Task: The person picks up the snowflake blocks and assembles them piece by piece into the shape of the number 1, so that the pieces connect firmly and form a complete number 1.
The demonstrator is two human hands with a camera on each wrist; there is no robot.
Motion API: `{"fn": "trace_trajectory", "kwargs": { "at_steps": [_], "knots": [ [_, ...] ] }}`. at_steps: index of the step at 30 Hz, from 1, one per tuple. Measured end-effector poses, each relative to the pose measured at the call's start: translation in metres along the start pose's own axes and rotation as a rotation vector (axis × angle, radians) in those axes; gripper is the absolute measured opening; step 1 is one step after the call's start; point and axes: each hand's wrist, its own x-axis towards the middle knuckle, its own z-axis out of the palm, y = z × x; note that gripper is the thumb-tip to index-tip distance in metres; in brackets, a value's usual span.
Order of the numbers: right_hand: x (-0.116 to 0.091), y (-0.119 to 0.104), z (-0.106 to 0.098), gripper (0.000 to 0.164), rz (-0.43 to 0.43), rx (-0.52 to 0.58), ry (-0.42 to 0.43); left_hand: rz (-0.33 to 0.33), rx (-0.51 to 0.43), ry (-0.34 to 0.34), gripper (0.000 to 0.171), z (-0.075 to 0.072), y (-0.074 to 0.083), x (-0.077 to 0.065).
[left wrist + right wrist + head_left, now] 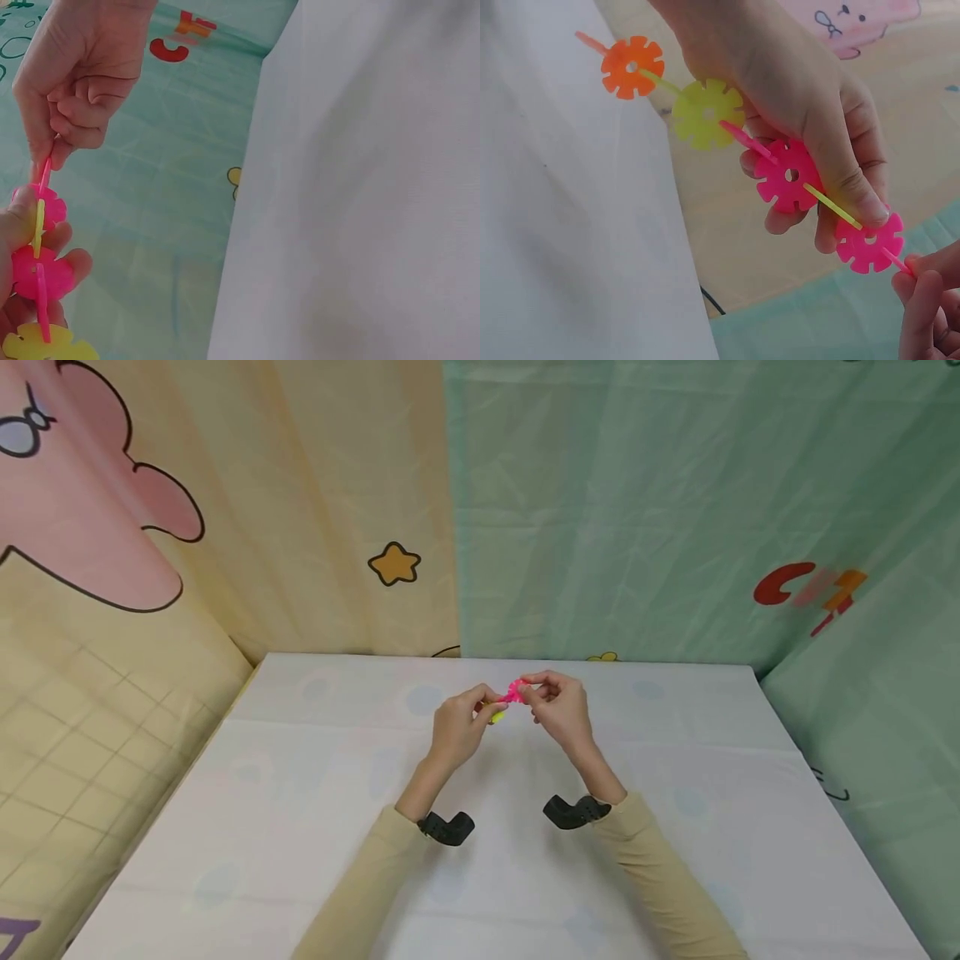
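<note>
A chain of notched plastic discs [776, 191], slotted edge to edge, runs between both hands. My left hand [456, 727] grips it near one end, its thumb on a pink disc [885, 225]. Behind that come another pink disc [774, 187], a yellow disc [694, 124] and an orange disc [619, 75], with edge-on discs between them. At the chain's end, my right hand [564, 714] pinches a pink disc seen edge-on [894, 260] between thumb and forefinger. Its slot meets the rim of the pink disc under my left thumb.
Both hands are above a white-covered table [337, 777], toward its far edge. Printed curtains [637, 510] hang behind and at both sides. Each wrist wears a black camera mount [450, 829].
</note>
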Motion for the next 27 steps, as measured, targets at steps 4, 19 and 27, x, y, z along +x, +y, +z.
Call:
{"fn": "trace_trajectory", "kwargs": {
  "at_steps": [4, 19, 27],
  "knots": [
    [0.002, 0.001, -0.001, 0.021, -0.017, 0.003, -0.019, -0.031, -0.046, 0.016, 0.013, 0.002, -0.001, -0.001],
    [0.019, 0.000, -0.006, 0.028, 0.113, 0.099, -0.114, -0.252, -0.378, -0.178, 0.029, -0.005, -0.002, -0.001],
    [0.035, 0.019, -0.012, 0.032, 0.093, 0.145, -0.132, -0.397, -0.440, -0.324, 0.032, -0.008, -0.013, -0.008]
  ]
}}
